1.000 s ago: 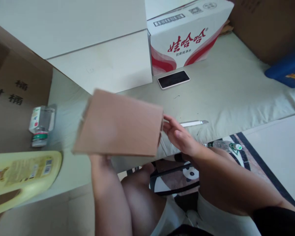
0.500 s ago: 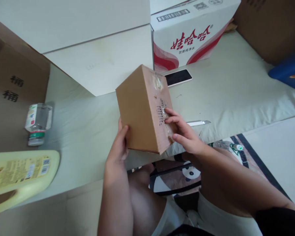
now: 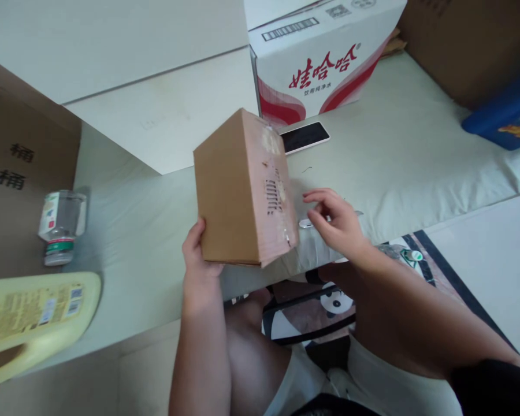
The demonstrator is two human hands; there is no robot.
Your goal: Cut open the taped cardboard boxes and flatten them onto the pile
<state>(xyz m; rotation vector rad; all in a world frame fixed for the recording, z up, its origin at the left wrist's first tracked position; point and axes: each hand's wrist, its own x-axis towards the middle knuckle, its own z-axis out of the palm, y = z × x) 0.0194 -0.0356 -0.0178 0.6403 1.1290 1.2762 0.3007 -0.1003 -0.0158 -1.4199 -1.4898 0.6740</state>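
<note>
While left fingers (image 3: 196, 231) grip the carton (image 3: 238, 193), long axis up-view, tape (image 3: 271, 140) rightward, right fingers (image 3: 323, 196) half-curl, empty.

The right grip (image 3: 334, 222) has left the cardboard box (image 3: 242, 193).

A phone (image 3: 307, 136) lies dark screen up on the pale green cloth (image 3: 398, 150), near a white-and-red carton (image 3: 277, 81). At left, a clear bottle (image 3: 70, 215) lies near a yellow jug (image 3: 39, 312); a blue container (image 3: 489, 124) sits far right.
</note>
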